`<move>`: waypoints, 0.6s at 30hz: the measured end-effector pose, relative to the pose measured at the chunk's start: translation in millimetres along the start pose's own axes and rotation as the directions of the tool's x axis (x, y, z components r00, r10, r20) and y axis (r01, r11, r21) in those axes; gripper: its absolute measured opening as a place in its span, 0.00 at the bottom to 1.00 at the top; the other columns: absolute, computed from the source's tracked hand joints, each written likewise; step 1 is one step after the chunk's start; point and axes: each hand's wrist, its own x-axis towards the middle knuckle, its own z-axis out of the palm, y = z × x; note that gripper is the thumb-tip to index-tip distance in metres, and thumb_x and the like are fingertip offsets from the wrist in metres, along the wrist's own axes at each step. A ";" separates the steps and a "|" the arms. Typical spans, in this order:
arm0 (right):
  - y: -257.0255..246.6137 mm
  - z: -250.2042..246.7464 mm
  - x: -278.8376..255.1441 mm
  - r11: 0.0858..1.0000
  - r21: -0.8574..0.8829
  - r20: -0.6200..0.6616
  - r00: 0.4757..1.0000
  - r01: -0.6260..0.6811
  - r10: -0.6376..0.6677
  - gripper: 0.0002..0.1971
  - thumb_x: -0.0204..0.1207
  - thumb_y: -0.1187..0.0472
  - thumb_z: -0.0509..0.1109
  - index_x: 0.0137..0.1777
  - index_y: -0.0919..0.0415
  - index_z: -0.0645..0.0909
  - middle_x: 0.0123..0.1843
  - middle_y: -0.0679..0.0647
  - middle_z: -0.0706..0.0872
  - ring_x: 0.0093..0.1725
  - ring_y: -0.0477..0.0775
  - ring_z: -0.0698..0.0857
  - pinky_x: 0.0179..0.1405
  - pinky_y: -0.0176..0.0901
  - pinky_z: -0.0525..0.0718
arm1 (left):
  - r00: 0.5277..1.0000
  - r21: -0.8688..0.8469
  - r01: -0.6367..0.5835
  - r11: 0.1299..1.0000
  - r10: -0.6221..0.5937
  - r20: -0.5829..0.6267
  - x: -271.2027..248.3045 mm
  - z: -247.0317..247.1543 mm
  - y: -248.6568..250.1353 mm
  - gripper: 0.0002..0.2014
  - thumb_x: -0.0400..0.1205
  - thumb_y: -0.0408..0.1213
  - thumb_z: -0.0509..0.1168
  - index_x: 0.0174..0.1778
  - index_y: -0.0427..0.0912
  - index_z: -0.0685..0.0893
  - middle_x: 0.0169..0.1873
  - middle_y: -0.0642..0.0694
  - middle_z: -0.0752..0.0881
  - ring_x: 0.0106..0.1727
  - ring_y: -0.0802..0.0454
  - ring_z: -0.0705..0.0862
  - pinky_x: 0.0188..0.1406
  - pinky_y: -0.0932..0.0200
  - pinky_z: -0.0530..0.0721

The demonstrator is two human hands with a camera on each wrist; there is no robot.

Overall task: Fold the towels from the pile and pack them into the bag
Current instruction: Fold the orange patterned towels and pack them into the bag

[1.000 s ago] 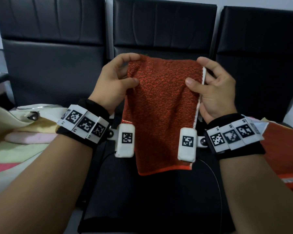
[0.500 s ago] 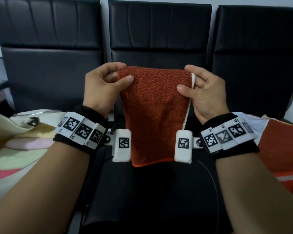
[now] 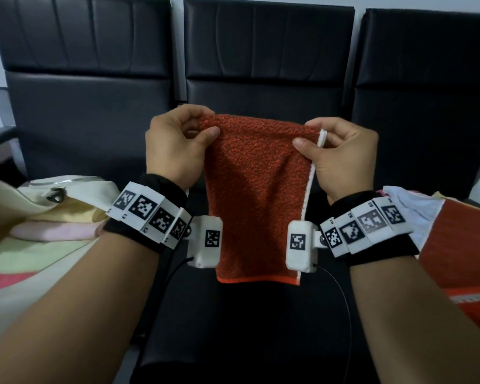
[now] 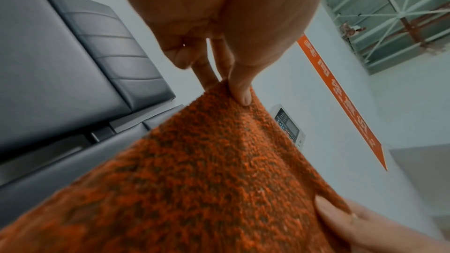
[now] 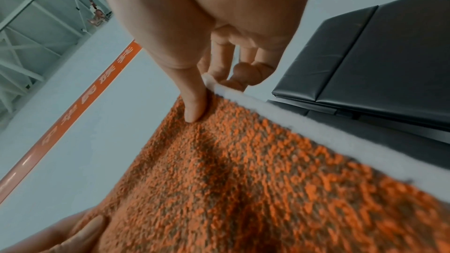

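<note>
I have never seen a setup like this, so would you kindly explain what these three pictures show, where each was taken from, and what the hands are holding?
No machine here: a person works with bare hands, wearing cameras. The wide picture comes from a head camera looking down at both arms. The white blocks with black square patterns on the wristbands are part of the wrist rigs.

The left hand and right hand each pinch a top corner of an orange-red towel, which hangs in the air above a black padded seat. It has a white strip along its right edge.

The other two pictures come from the wrist cameras, looking up along each hand: the left view shows a thumb on the towel, and the right view likewise.

At the left lies a cream bag with pastel towels inside; at the right, more towels.
</note>
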 end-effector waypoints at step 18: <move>7.0 11.9 2.5 0.989 -0.093 0.120 0.985 -0.112 0.122 0.06 0.88 0.58 0.65 0.59 0.59 0.75 0.52 0.54 0.87 0.35 0.54 0.94 0.22 0.42 0.83 | 0.971 -0.004 0.188 0.982 -0.185 0.152 -12.3 15.1 13.9 0.07 0.90 0.40 0.60 0.47 0.53 0.80 0.35 0.47 0.92 0.36 0.49 0.93 0.36 0.48 0.89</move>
